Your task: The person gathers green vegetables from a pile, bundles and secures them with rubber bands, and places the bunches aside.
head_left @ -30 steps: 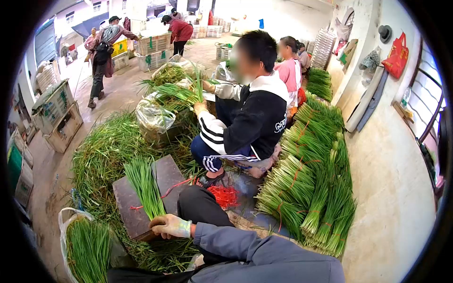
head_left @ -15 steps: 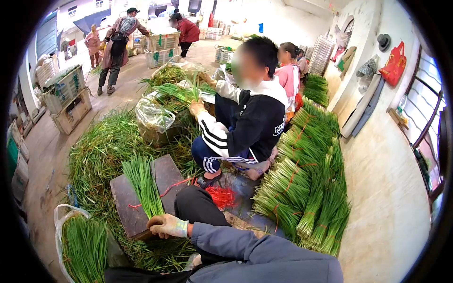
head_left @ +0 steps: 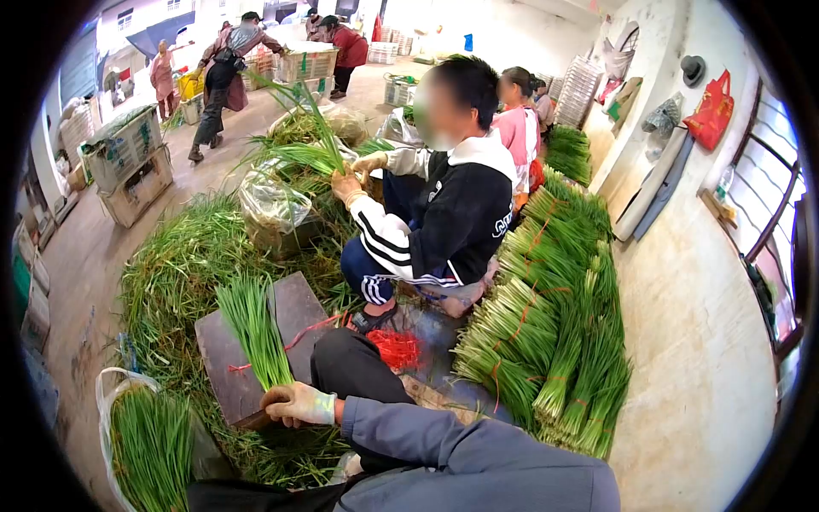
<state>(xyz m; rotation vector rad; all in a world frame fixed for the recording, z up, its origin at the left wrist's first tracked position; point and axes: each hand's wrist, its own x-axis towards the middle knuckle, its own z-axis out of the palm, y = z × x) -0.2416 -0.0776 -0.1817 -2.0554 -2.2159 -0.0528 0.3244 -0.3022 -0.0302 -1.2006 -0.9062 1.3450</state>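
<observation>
My right hand (head_left: 299, 404), in a pale, stained glove, is closed at the stem ends of a bundle of green chives (head_left: 256, 333). The bundle lies across a dark board (head_left: 299, 303), its leaf tips pointing away from me. A red tie (head_left: 311, 330) runs beneath the bundle and shows on both sides of it. My fingers are curled at the board's near edge, partly hidden behind the back of the glove. My left hand is out of view. My dark-trousered knee (head_left: 354, 367) is beside the board.
A white bag of chives (head_left: 153, 448) stands at lower left. Loose leaves (head_left: 179, 273) are heaped around the board. Red ties (head_left: 397, 350) lie on the floor. Tied bundles (head_left: 546, 316) line the right wall. A co-worker (head_left: 444, 196) crouches ahead, holding chives; others stand near crates (head_left: 132, 183).
My right hand stays at the stem ends, nearly still. The co-worker's hands have drawn together and their chives are tilted differently. People at the back have shifted, and a yellow container shows there.
</observation>
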